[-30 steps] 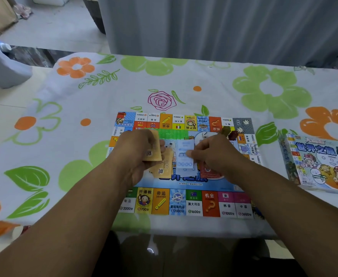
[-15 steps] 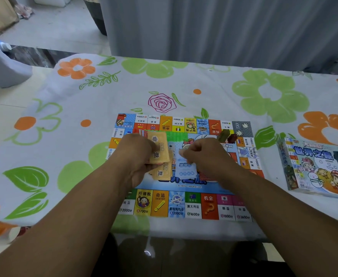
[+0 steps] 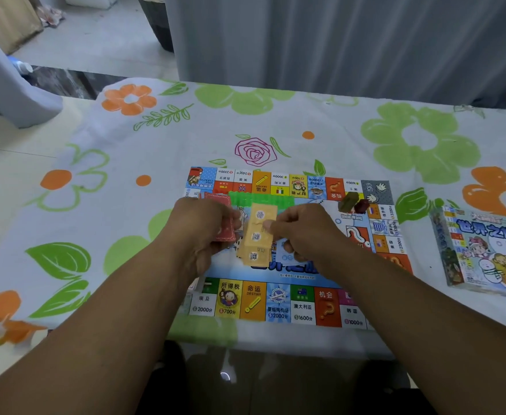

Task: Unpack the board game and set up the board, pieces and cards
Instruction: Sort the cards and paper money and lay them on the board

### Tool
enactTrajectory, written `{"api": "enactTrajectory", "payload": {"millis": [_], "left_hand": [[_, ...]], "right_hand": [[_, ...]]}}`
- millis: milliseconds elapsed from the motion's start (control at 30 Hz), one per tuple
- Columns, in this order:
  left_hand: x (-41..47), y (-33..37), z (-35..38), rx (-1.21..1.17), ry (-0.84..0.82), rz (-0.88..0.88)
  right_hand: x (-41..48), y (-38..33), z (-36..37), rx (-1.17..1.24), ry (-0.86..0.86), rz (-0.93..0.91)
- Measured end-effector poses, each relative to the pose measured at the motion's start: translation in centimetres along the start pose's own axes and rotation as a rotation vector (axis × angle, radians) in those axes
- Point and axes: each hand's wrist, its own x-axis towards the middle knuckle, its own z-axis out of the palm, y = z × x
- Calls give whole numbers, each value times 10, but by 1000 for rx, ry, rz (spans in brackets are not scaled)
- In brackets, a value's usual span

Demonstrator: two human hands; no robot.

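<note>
— Two large things first: what are they, and did they move?

— Biggest is the flowered cloth [image 3: 305, 115] over the table. On it the board [image 3: 278, 304] lies flat, just beyond the near edge. The box [image 3: 485, 253] lies to the right of the board, apart from it. Both are in the same places as half a second ago.

— And the hands?

— Both are over the middle of the board. The left hand [image 3: 200, 232] has its fingers curled around the red cards [image 3: 226, 232]. The right hand [image 3: 305, 232] pinches the right edge of the yellow cards [image 3: 257, 235] between thumb and fingertip. These cards are spread in a short fan between the two hands.

— What differs from before?

— Half a second ago the left hand held the yellow cards up and the right hand pinched a pale blue note [image 3: 287, 257]. Now the yellow cards are at the right hand's fingers. The red cards show much more than before, and the note lies low under the right hand.

— What can you not see well?

— The picture's right edge cuts off the box. The hands hide the middle of the board and most of the note. Whether the left fingers also touch the yellow cards, I cannot tell. Near the far right corner of the board stand an olive piece [image 3: 347, 200] and a dark red piece [image 3: 363, 205], too blurred to tell their shape.
</note>
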Motion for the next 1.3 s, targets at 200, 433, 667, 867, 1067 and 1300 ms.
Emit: {"api": "enactTrajectory", "payload": {"millis": [200, 433, 667, 867, 1067, 1300], "left_hand": [[-2, 3, -3, -57, -9, -15], [1, 1, -4, -44, -13, -12], [-3, -3, 8, 63, -30, 29], [-7, -7, 25, 83, -91, 56], [-9, -5, 33, 88, -107, 26], [-11, -5, 40, 36, -142, -12]], "right_hand": [[6, 10, 11, -233, 37, -4], [5, 8, 10, -379, 128, -51], [-14, -14, 3, 44, -11, -132], [-16, -15, -12, 91, -3, -154], [-8, -6, -62, -24, 122, -33], [-8, 17, -89, -256, 132, 94]]}}
